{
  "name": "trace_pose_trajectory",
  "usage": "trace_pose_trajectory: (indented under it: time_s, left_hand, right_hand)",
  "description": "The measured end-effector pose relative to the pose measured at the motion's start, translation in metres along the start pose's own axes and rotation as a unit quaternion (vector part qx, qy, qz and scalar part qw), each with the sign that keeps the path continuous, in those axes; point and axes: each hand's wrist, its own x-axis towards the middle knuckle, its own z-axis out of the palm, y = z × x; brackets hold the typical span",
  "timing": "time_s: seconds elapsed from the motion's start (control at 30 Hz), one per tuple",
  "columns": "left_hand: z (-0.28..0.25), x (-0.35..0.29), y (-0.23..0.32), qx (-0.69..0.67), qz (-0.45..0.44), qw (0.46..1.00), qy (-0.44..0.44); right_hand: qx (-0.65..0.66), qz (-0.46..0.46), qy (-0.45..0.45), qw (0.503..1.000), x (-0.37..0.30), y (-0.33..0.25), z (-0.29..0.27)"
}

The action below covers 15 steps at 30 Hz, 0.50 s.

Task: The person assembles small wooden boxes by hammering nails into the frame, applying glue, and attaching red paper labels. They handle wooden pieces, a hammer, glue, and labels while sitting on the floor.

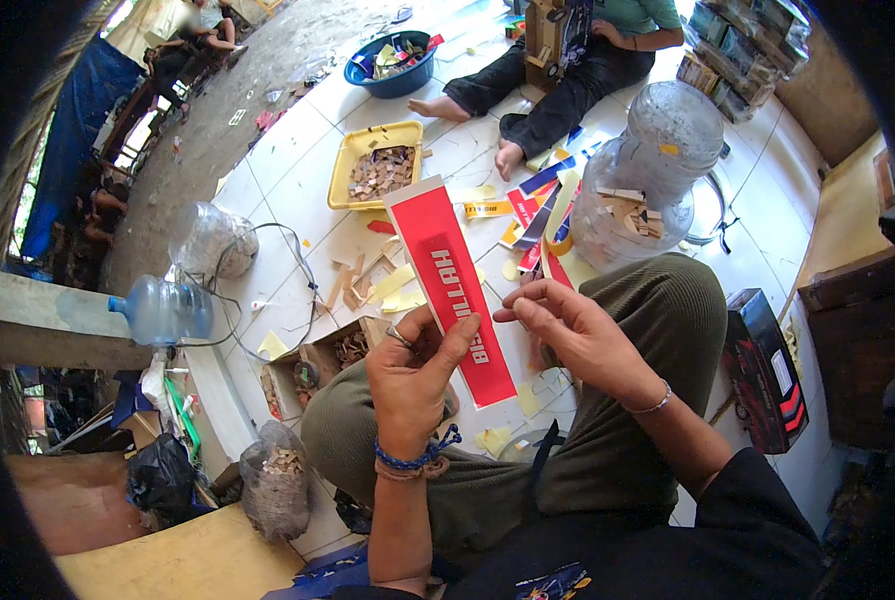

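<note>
A long red sticker strip [445,270] with a white border and white lettering runs up and away from my lap. My left hand [414,370] pinches it near its lower end, thumb on top, with a ring on one finger and a blue cord bracelet at the wrist. My right hand [572,330] rests at the strip's right edge, fingertips curled toward it, with a thin silver bracelet on the wrist. Whether those fingertips grip the strip or only touch it is unclear. Both hands sit above my knees in olive trousers.
A yellow tray [352,165] of small wooden pieces and a blue basin [392,70] lie on the white tile floor. A clear plastic jug [647,170] with wooden bits stands right, an open cardboard box [317,365] by my left knee. Another person [567,60] sits opposite. Sticker scraps [537,200] are scattered.
</note>
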Motion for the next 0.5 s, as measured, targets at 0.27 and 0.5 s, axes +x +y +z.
trace_pose_trajectory:
  time_s: [0.27,0.5]
  left_hand:
    - [0.005,-0.003,-0.001,-0.007,-0.039,0.998,-0.056]
    - [0.004,-0.004,-0.013,0.043,-0.083,0.987,-0.133]
  right_hand:
    - [0.066,-0.066,-0.002,0.996,-0.003,-0.003,-0.007]
    - [0.084,-0.100,0.091,0.987,-0.003,-0.006,-0.003]
